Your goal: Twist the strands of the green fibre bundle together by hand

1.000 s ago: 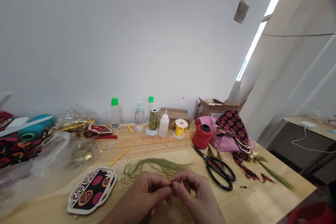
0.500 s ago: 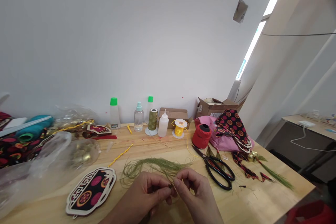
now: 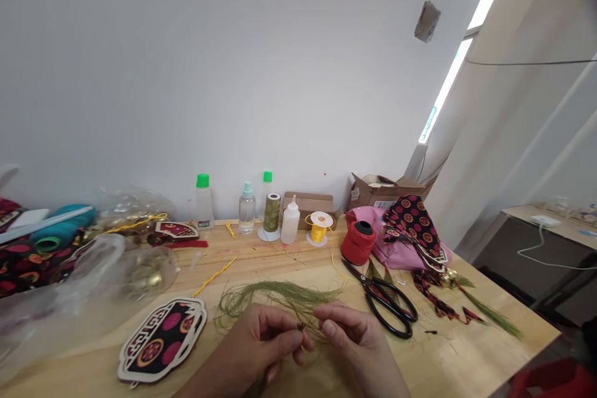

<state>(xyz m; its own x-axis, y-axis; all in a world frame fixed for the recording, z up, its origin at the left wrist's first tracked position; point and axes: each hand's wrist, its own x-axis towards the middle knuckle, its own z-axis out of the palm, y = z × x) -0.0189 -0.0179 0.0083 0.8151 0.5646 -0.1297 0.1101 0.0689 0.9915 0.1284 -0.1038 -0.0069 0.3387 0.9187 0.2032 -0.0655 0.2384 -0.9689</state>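
Observation:
My left hand (image 3: 263,342) pinches the gathered end of a loose bundle of olive-green threads (image 3: 275,294) low in the middle of the wooden table (image 3: 494,348). My right hand (image 3: 357,336) is just right of it, fingers curled, its fingertips a little apart from the pinched end and touching the strands. The threads fan out away from me towards the back of the table. A patterned wooden-edged ornament (image 3: 163,336) lies to the left of my hands. Black scissors (image 3: 389,305) lie to the right.
Along the wall stand green-capped bottles (image 3: 204,201), a spray bottle (image 3: 247,207), an olive thread spool (image 3: 272,214), a glue bottle (image 3: 290,221) and a yellow cord reel (image 3: 319,228). A red spool (image 3: 358,242), pink and patterned cloth (image 3: 410,230) and a cardboard box (image 3: 382,189) sit right; plastic bags (image 3: 84,280) left.
My right hand's fingers have drawn slightly away from the pinched thread end and shifted right. My left hand keeps its pinch.

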